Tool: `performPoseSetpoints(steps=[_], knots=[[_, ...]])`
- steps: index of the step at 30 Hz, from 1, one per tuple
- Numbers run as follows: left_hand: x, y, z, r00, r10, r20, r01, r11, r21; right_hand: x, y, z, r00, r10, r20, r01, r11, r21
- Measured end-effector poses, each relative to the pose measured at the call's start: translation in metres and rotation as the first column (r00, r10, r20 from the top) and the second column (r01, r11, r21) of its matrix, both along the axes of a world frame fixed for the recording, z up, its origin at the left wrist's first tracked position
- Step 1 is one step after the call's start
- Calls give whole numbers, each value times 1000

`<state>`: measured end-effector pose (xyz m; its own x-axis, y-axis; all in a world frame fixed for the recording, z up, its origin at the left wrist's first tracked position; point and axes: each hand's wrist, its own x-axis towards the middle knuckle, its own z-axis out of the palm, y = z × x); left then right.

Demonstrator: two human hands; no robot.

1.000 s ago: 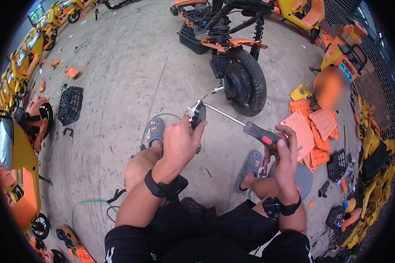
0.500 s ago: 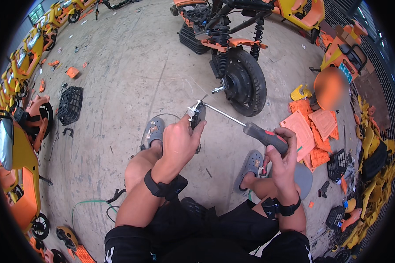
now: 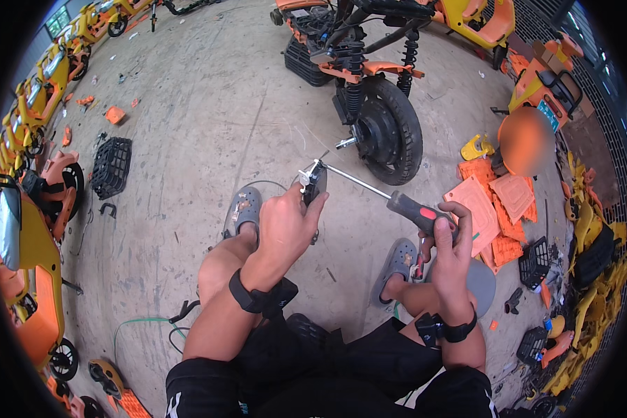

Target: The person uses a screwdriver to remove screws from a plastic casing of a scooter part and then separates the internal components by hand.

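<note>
My left hand (image 3: 290,221) is closed around a small black-and-silver mechanical part (image 3: 312,182), whose exact kind I cannot make out. A thin dark cable runs beside it. My right hand (image 3: 451,254) grips a screwdriver (image 3: 418,210) with a grey-and-red handle, thumb and fingers round the handle's end. Its metal shaft slants up to the left, and the tip meets the top of the part. Below the right hand's fingers a red-handled tool (image 3: 418,267) shows in part; whether the hand holds it too is unclear.
A partly stripped scooter with a black wheel (image 3: 393,132) stands ahead. Orange panels (image 3: 474,209) are stacked to the right, near yellow scrap parts (image 3: 592,299). On the left are a black basket (image 3: 113,167) and yellow-orange scooters (image 3: 42,292). A green cable (image 3: 139,321) lies near my left leg.
My right hand's fingers and thumb have shifted on the screwdriver handle, and the handle has turned slightly. The tip stays at the part; my left hand has hardly moved.
</note>
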<state>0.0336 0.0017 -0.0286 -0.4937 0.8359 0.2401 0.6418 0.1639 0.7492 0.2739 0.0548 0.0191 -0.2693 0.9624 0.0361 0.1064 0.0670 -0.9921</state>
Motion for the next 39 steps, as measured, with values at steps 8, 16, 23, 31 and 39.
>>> performPoseSetpoints(steps=[8, 16, 23, 31, 39], knots=[[2, 1, 1, 1000, 1, 14, -1, 1000, -13, 2, 3, -11, 999, 35, -14, -31, 975, 219], [0, 1, 3, 999, -3, 36, 4, 1000, -28, 0, 5, -16, 1000, 11, 23, -16, 974, 225], [0, -1, 3, 1000, -19, 15, 20, 999, -36, 2, 1, -1, 999, 7, -31, -8, 1000, -25], [0, -2, 3, 999, -31, -26, 30, 999, -13, -1, -1, -3, 1000, 3, 5, -4, 978, 209], [3, -2, 6, 999, -39, 7, 39, 999, -33, 10, 7, -19, 999, 22, 50, -35, 959, 282]])
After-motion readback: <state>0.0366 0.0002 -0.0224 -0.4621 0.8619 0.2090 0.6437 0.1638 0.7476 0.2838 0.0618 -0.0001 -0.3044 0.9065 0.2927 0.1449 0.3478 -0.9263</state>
